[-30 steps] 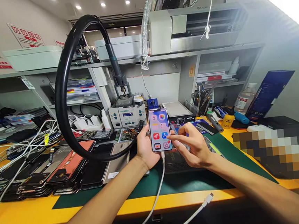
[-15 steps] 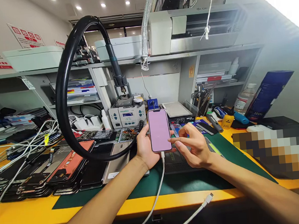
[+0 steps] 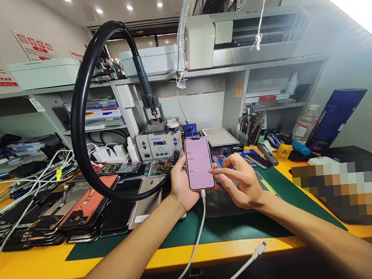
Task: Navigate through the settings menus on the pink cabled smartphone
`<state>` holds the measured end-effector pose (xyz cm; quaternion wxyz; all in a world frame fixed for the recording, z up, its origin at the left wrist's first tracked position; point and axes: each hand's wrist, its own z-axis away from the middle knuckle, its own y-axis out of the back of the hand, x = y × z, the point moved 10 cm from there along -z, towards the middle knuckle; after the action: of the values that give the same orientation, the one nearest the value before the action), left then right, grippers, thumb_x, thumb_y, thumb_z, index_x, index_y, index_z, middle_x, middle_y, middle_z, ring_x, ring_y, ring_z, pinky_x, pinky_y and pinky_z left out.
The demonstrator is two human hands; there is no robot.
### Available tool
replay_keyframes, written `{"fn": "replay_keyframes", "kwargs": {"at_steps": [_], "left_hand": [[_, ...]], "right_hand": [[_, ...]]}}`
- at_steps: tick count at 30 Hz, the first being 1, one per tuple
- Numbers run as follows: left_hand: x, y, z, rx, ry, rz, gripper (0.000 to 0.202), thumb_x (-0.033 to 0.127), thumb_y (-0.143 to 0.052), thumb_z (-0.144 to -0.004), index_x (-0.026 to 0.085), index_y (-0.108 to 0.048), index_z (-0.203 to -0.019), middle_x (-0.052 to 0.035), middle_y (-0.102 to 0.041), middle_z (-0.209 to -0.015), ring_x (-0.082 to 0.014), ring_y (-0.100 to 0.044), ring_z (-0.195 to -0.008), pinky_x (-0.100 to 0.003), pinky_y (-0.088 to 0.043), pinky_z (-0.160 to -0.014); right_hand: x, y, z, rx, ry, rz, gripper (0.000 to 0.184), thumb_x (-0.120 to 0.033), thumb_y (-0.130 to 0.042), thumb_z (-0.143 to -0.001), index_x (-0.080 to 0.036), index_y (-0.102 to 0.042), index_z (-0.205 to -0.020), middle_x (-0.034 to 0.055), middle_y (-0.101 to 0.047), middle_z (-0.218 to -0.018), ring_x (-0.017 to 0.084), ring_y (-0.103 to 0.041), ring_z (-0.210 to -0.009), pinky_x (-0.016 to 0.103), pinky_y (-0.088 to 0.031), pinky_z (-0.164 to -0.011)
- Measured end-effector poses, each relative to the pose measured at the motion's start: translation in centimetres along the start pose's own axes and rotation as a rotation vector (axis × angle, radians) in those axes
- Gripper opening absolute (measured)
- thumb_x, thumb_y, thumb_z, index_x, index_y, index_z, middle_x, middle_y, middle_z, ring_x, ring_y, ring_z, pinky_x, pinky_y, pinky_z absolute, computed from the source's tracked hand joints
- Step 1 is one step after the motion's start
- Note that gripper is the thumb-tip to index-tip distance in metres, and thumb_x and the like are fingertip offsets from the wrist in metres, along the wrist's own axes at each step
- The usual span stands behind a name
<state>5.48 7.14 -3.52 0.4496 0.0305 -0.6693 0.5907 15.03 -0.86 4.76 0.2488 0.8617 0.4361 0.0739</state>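
Note:
My left hand (image 3: 181, 184) holds a smartphone (image 3: 199, 162) upright from behind, its lit pinkish screen facing me with a few lines of dark text. A white charging cable (image 3: 201, 225) is plugged into the phone's bottom edge and runs down past the bench. My right hand (image 3: 242, 182) holds nothing. Its index finger reaches to the right side of the screen; whether the tip touches the glass I cannot tell. The thumb is apart below it, and the other fingers are bent. Behind both hands, a dark perforated mat (image 3: 224, 203) lies on the green work mat (image 3: 181, 235).
Stacks of phone parts (image 3: 87, 202) cover the bench on the left. A thick black hose (image 3: 80, 118) loops up in front of the soldering station (image 3: 159, 144). Tools and a bottle (image 3: 305, 124) stand at the right. A second cable (image 3: 245, 266) hangs over the front edge.
The phone screen, nearly blank before, now shows lines of dark text. Both hands keep almost the same place.

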Motion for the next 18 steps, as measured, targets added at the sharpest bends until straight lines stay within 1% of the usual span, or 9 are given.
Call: {"fn": "replay_keyframes", "kwargs": {"at_steps": [2, 4, 5, 7, 9, 11, 13, 15, 18], "left_hand": [[0.0, 0.1, -0.1, 0.002, -0.007, 0.029, 0.065, 0.057, -0.035, -0.102, 0.008, -0.07, -0.125, -0.0228, -0.074, -0.113, -0.0342, -0.073, -0.091, -0.049, -0.059, -0.079], [0.1, 0.2, -0.2, 0.015, -0.027, 0.058, 0.063, 0.055, -0.037, -0.102, 0.007, -0.07, -0.126, -0.022, -0.075, -0.111, -0.034, -0.073, -0.096, -0.048, -0.058, -0.084], [0.2, 0.3, -0.2, 0.021, -0.036, 0.067, 0.062, 0.054, -0.037, -0.102, 0.007, -0.07, -0.126, -0.0215, -0.075, -0.11, -0.0338, -0.073, -0.097, -0.047, -0.058, -0.086], [0.3, 0.3, -0.3, 0.027, -0.057, 0.074, 0.06, 0.052, -0.039, -0.102, 0.007, -0.071, -0.126, -0.0205, -0.075, -0.109, -0.0331, -0.073, -0.099, -0.045, -0.058, -0.087], [0.4, 0.3, -0.2, 0.026, -0.064, 0.07, 0.06, 0.052, -0.038, -0.103, 0.007, -0.071, -0.125, -0.0202, -0.076, -0.108, -0.0328, -0.073, -0.099, -0.044, -0.058, -0.088], [0.3, 0.2, -0.2, 0.014, -0.056, 0.056, 0.062, 0.053, -0.036, -0.103, 0.007, -0.072, -0.124, -0.0208, -0.075, -0.108, -0.0333, -0.073, -0.098, -0.045, -0.058, -0.087], [0.1, -0.1, -0.1, -0.012, -0.033, 0.038, 0.063, 0.056, -0.035, -0.103, 0.009, -0.072, -0.123, -0.021, -0.075, -0.11, -0.034, -0.074, -0.096, -0.048, -0.058, -0.084], [0.0, -0.3, 0.0, -0.031, -0.013, 0.019, 0.062, 0.056, -0.036, -0.102, 0.011, -0.073, -0.12, -0.0203, -0.074, -0.113, -0.0343, -0.074, -0.092, -0.05, -0.059, -0.081], [0.0, -0.2, 0.1, -0.029, -0.006, 0.004, 0.06, 0.056, -0.036, -0.102, 0.011, -0.074, -0.114, -0.0193, -0.075, -0.111, -0.0339, -0.074, -0.086, -0.051, -0.059, -0.077]], "right_hand": [[-0.3, -0.2, 0.0, -0.024, 0.014, 0.025, 0.03, -0.017, -0.056, -0.094, -0.018, -0.076, -0.116, 0.0095, -0.058, -0.094, 0.023, -0.054, -0.087, 0.041, -0.049, -0.074], [-0.7, -0.8, 0.0, -0.075, 0.036, 0.062, 0.033, -0.022, -0.058, -0.095, -0.021, -0.074, -0.124, 0.0125, -0.059, -0.109, 0.027, -0.055, -0.1, 0.049, -0.05, -0.086], [-0.9, -1.1, 0.0, -0.1, 0.047, 0.076, 0.035, -0.024, -0.06, -0.094, -0.022, -0.073, -0.126, 0.0138, -0.059, -0.118, 0.03, -0.054, -0.109, 0.054, -0.05, -0.093], [-1.3, -1.6, 0.0, -0.133, 0.063, 0.088, 0.034, -0.027, -0.063, -0.094, -0.025, -0.074, -0.126, 0.0145, -0.055, -0.133, 0.034, -0.049, -0.124, 0.06, -0.046, -0.104], [-1.4, -1.6, -0.1, -0.128, 0.073, 0.091, 0.03, -0.026, -0.064, -0.092, -0.027, -0.076, -0.12, 0.0135, -0.053, -0.141, 0.036, -0.045, -0.133, 0.061, -0.044, -0.108], [-1.2, -1.3, -0.1, -0.091, 0.068, 0.105, 0.027, -0.021, -0.064, -0.092, -0.026, -0.079, -0.113, 0.0131, -0.057, -0.139, 0.035, -0.047, -0.133, 0.06, -0.046, -0.108], [-0.7, -0.5, -0.2, -0.022, 0.043, 0.132, 0.025, -0.017, -0.062, -0.091, -0.024, -0.08, -0.107, 0.0135, -0.062, -0.132, 0.034, -0.052, -0.127, 0.058, -0.048, -0.103], [-0.1, 0.5, -0.3, 0.048, 0.009, 0.161, 0.024, -0.015, -0.06, -0.091, -0.022, -0.081, -0.101, 0.0136, -0.065, -0.124, 0.034, -0.056, -0.12, 0.057, -0.05, -0.098], [0.4, 1.4, -0.4, 0.105, -0.014, 0.185, 0.023, -0.014, -0.058, -0.092, -0.021, -0.08, -0.094, 0.0135, -0.067, -0.114, 0.032, -0.058, -0.111, 0.055, -0.05, -0.093]]}}
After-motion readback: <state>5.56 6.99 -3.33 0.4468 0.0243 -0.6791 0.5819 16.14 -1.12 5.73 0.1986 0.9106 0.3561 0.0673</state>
